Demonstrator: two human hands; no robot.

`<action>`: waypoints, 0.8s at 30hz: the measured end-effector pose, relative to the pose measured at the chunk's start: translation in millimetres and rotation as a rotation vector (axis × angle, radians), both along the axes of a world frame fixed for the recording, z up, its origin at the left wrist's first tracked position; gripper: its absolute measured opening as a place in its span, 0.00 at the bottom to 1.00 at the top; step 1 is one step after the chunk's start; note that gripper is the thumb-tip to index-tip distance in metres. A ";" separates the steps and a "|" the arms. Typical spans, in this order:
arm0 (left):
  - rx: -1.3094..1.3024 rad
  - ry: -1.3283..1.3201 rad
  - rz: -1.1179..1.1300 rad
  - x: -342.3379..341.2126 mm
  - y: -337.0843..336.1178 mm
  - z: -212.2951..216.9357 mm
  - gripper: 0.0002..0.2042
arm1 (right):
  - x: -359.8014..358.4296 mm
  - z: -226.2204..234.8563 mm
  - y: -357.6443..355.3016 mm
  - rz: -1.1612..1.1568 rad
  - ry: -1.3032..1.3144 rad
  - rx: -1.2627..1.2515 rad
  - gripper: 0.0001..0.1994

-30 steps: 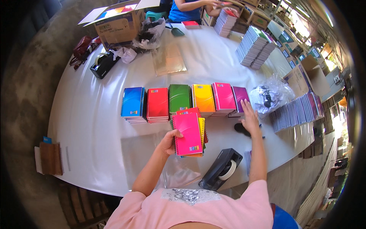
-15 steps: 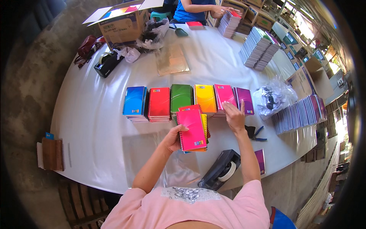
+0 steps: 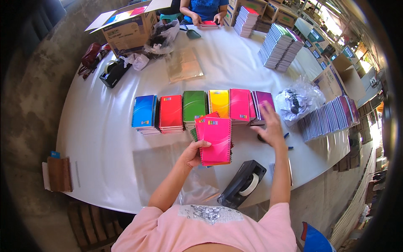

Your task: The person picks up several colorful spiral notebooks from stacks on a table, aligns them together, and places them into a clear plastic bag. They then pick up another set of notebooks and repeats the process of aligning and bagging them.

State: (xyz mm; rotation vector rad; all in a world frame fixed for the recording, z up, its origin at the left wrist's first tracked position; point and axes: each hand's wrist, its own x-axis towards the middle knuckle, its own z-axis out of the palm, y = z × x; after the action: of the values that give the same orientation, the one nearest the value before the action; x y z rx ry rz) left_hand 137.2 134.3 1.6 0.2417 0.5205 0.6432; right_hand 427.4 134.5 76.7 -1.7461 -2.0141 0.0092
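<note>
My left hand (image 3: pixel 195 153) is closed round a fanned bundle of spiral notebooks (image 3: pixel 216 145); pink ones lie on top, with red and green edges showing behind. Over the front of the purple notebook stack (image 3: pixel 262 99), my right hand (image 3: pixel 270 126) has its fingers apart and nothing in it. Whether a fingertip touches the top purple cover I cannot tell. Leftward in the same row stand stacks of pink (image 3: pixel 239 103), yellow (image 3: pixel 219 101), green (image 3: pixel 194 106), red (image 3: pixel 171 110) and blue notebooks (image 3: pixel 143 111).
Clear plastic sleeves (image 3: pixel 155 172) lie near me, beside a black tape dispenser (image 3: pixel 242 185). Crumpled plastic (image 3: pixel 300 103) and a long notebook stack (image 3: pixel 327 119) are at the right. Across the table, a person's hands (image 3: pixel 197 19) hold a red notebook. An open carton (image 3: pixel 130 33) stands far left.
My right hand has moved from the pink stack to the purple one. Another pink notebook, turned the other way, now tops my bundle. The other person's hands went from a tall stack to a red notebook.
</note>
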 end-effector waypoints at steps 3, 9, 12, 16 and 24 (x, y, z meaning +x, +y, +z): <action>0.048 -0.030 -0.064 7.0 5.2 3.0 0.23 | 70.3 -61.8 -4.6 -0.223 -0.135 0.003 0.23; 0.016 0.048 0.085 -5.4 -5.5 -5.8 0.24 | -47.0 -2.1 -32.6 0.115 0.197 0.579 0.15; -0.125 -0.141 0.178 -12.4 -9.8 -28.0 0.24 | -124.7 12.9 -56.6 0.494 -0.096 0.250 0.13; -0.008 -0.166 0.173 -36.1 -17.4 -21.4 0.25 | -134.0 25.3 -37.7 0.697 0.150 -0.176 0.19; 0.012 -0.077 0.302 -102.9 -33.8 -15.0 0.22 | -22.6 -69.4 56.8 0.066 -0.138 -0.155 0.33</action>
State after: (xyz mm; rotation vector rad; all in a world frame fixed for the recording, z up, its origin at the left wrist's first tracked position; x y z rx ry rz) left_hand 34.3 100.5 -13.4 0.1495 0.4827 0.9455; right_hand 404.8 191.3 7.3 -1.8178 -2.2225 0.0701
